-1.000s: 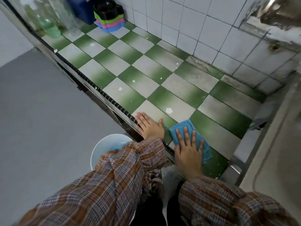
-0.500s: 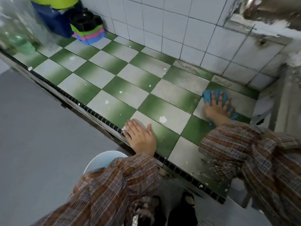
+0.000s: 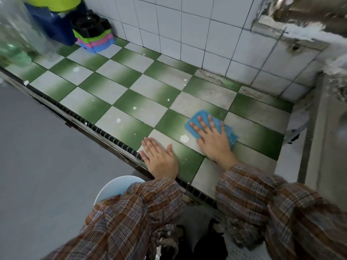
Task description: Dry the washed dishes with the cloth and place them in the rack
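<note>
Right hand (image 3: 212, 141) flat, fingers straight, pressing the blue cloth (image 3: 198, 120) onto the tiled counter (image 3: 131, 91). Half a second ago it was out near the right corner; now it's swept back toward the middle. Left hand (image 3: 161, 158) stays flat at the counter edge, holding nothing. So I'm wiping the counter, not dishes. White bowl (image 3: 114, 187) sits below the edge, untouched.
</note>
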Tool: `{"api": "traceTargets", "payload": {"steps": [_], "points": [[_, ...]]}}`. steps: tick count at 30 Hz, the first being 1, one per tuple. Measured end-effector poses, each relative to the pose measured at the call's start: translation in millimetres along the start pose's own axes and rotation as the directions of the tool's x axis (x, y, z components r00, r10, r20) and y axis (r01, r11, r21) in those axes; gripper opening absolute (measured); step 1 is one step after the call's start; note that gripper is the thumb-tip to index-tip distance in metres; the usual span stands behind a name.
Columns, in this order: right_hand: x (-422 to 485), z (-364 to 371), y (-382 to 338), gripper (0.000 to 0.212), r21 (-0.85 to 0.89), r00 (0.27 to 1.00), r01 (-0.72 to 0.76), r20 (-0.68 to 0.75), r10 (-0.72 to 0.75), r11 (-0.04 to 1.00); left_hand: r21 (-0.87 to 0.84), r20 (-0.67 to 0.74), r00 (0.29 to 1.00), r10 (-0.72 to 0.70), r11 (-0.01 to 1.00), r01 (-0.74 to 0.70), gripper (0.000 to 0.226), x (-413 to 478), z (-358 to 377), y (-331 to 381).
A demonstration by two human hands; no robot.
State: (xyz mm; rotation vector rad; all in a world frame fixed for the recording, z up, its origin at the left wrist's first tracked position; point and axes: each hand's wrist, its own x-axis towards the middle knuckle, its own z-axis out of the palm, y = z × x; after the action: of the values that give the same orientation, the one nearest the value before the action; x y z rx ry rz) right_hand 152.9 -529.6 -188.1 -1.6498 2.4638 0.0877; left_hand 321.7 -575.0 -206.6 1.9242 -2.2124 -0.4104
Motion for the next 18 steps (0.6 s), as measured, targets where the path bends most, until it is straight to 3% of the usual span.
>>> {"api": "traceTargets", "payload": {"steps": [3,6,9,11,13,15,18], "points": [[-27,5,-26,0.065,0.006,0.991,0.135,0.004,-0.135,0.991,-0.001,0.089,0.996,0.026,1.000,-0.026,0.071,2,-5,0],[-47,15,-31,0.067,0.035,0.971,0.239,-0.039,-0.237,0.970,0.001,0.044,0.996,0.080,0.997,-0.080,0.081,3,-10,-2],[-70,24,-32,0.062,0.046,0.946,0.310,-0.113,-0.303,0.950,-0.073,0.102,0.952,0.287,0.957,-0.281,0.078,6,-22,2],[-87,27,-32,0.062,0.057,0.939,0.315,-0.165,-0.302,0.947,-0.101,0.141,0.857,0.496,0.868,-0.486,0.063,7,-29,3],[-100,29,-36,0.062,0.128,0.960,0.207,-0.219,-0.176,0.970,-0.061,0.256,0.688,0.679,0.721,-0.690,0.056,5,-31,2],[-110,31,-43,0.068,0.232,0.975,-0.001,-0.218,0.053,0.973,-0.022,0.399,0.567,0.721,0.626,-0.780,0.054,2,-30,-2],[-125,39,-54,0.080,0.251,0.965,-0.187,-0.133,0.225,0.950,0.021,0.441,0.607,0.661,0.668,-0.744,0.052,-4,-31,-2]]}}
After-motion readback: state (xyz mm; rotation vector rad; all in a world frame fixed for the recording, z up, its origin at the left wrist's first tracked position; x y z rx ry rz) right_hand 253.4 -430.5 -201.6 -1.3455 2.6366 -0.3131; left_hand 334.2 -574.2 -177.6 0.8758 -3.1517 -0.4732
